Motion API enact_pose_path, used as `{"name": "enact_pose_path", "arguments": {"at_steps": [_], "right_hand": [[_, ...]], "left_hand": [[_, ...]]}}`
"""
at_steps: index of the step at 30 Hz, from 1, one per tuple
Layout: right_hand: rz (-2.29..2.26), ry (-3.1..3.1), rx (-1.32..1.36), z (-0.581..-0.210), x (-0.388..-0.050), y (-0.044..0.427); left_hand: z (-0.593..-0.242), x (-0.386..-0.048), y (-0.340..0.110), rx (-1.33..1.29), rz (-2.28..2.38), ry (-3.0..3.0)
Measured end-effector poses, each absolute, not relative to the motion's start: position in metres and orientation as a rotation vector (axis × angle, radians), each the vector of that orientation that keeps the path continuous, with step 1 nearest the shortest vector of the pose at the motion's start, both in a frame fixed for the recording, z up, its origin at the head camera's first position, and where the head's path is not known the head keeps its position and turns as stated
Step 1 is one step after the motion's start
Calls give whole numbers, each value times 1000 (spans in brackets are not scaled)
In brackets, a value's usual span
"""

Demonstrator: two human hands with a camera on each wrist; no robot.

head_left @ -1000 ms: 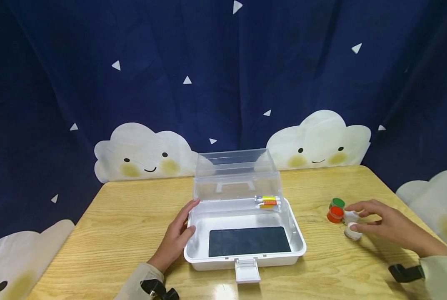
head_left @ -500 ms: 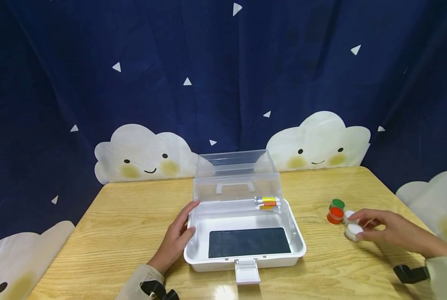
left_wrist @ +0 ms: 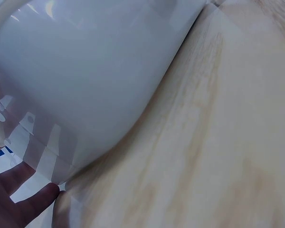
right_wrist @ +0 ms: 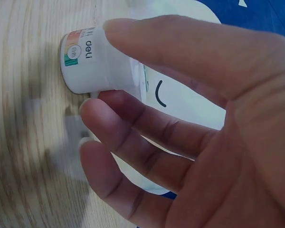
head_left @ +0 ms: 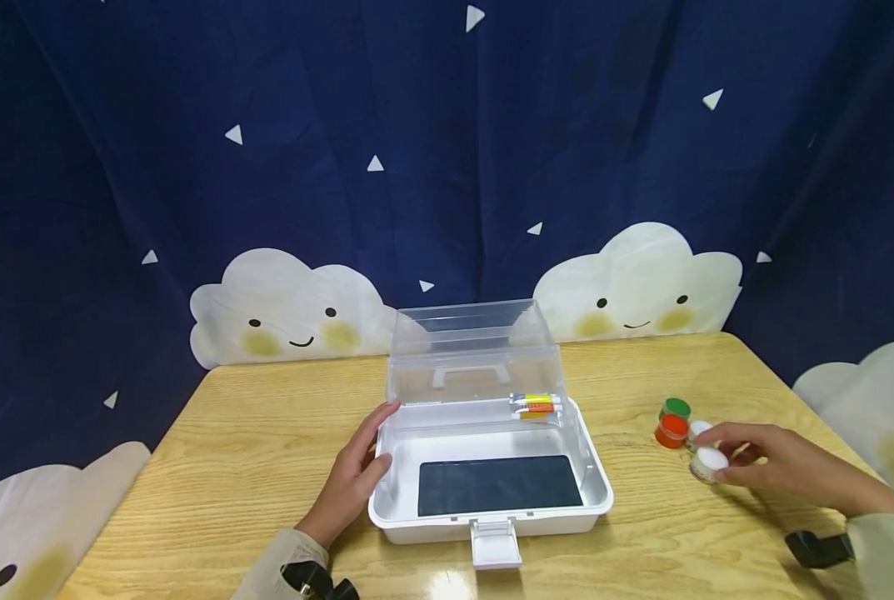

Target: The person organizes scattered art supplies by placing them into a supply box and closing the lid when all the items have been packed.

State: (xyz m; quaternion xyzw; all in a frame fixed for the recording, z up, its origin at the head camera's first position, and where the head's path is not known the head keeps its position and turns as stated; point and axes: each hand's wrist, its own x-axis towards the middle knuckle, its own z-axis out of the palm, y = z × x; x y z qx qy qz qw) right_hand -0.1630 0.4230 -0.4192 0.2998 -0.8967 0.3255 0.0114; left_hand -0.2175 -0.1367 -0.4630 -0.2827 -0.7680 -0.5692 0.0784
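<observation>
In the head view, my right hand [head_left: 772, 462] pinches a small white-lidded paint jar [head_left: 707, 463] between thumb and fingers. The right wrist view shows the thumb on the jar's [right_wrist: 88, 61] side, beside its "deli" label. Just behind it sits another white-lidded jar [head_left: 697, 432], partly hidden by the fingers. A red jar [head_left: 671, 431] and a green jar [head_left: 675, 408] stand close by. My left hand [head_left: 347, 479] rests against the left side of a white box [head_left: 409, 532], its fingers fairly straight; fingertips touch its wall in the left wrist view.
The box's clear lid [head_left: 476, 358] stands raised at the back, and its latch [head_left: 495, 546] hangs down in front. Inside lie several paint tubes [head_left: 535, 407] and a dark rectangular panel [head_left: 499, 485]. Behind the wooden table [head_left: 282, 417] hangs a blue curtain [head_left: 447, 150].
My right hand has shifted slightly right and down, its thumb moving from over the front white jar to its side, so the lid shows. The left hand and box have stayed put.
</observation>
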Motion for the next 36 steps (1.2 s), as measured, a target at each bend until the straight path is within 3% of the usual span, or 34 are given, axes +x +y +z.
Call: {"name": "enact_pose_path", "arguments": {"at_steps": [36], "right_hand": [[940,-2839,862,-416,-159,414]], "left_hand": [[-463,-216,-137,-844,-1711,-2315]]}}
